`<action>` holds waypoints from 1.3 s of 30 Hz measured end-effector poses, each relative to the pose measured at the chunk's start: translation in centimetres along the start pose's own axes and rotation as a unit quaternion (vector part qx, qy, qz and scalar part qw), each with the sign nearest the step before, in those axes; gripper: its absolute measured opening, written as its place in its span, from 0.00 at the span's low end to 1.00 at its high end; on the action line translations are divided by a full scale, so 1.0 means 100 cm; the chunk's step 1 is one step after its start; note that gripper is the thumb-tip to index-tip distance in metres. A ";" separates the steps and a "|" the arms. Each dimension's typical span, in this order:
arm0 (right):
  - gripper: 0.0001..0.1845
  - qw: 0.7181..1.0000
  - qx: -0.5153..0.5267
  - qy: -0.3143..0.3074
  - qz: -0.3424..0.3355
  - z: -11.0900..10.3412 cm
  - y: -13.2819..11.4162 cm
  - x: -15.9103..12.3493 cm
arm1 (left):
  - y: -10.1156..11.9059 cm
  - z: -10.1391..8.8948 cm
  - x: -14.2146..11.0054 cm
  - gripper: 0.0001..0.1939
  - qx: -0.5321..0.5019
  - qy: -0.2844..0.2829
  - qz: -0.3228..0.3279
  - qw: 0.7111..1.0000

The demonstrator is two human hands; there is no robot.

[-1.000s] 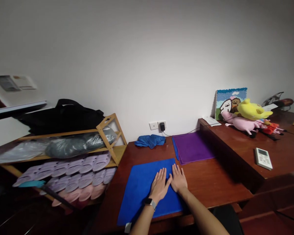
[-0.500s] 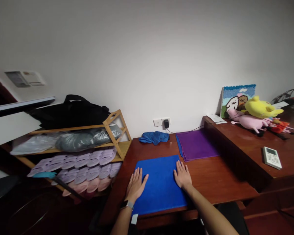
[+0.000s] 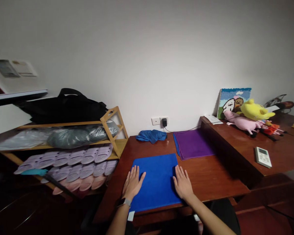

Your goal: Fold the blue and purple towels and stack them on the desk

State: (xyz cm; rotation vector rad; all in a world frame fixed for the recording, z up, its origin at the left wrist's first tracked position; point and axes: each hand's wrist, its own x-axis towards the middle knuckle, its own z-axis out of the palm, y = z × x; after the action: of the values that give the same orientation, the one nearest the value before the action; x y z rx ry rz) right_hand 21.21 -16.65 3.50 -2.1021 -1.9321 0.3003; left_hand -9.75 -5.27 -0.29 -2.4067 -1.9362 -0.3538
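In the head view, a blue cloth (image 3: 158,182) lies flat on the wooden desk (image 3: 208,179), its side edges running away toward the wall (image 3: 127,71), though foreshortening obscures which axis is longer. The left hand (image 3: 133,184) and right hand (image 3: 183,184) rest palm-down, fingers extended, grasping nothing, hiding parts of those edges; both forearms are cut off below.

the wall (image 3: 186,71) is palest mid-view, lower-left corner dark

Left hand (image 3: 133,182), right hand (image 3: 183,183) flat, palms down, well apart, thumbs inward.
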 end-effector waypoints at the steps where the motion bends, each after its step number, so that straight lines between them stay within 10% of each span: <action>1: 0.35 1.000 0.002 -0.009 0.003 0.001 -0.001 -0.004 | -0.001 0.001 0.001 0.44 -0.001 0.002 0.000 1.000; 14: 0.37 0.999 0.018 -0.047 0.018 0.004 -0.005 -0.006 | -0.002 -0.014 0.007 0.41 -0.046 -0.010 -0.044 0.998; 22: 0.36 0.999 0.013 -0.050 0.010 0.005 -0.003 -0.006 | 0.151 -0.018 -0.030 0.34 -0.065 0.011 0.223 0.973; 26: 0.35 0.998 -0.014 -0.055 -0.013 0.007 -0.002 -0.007 | 0.188 -0.004 -0.042 0.34 -0.092 -0.037 0.232 0.968; 30: 0.35 0.999 -0.015 -0.040 0.004 0.010 -0.002 -0.007 | 0.157 -0.002 -0.044 0.34 -0.091 -0.043 0.203 0.974; 39: 0.36 0.999 -0.014 -0.044 0.018 0.011 -0.002 -0.008 | 0.009 -0.016 -0.061 0.40 -0.012 -0.020 0.000 1.000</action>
State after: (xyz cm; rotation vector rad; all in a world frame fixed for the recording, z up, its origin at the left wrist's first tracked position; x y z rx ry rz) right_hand 20.60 -17.36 2.54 -2.1780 -1.9595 0.3828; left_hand -10.30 -11.63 0.14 -2.4472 -1.9599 -0.3340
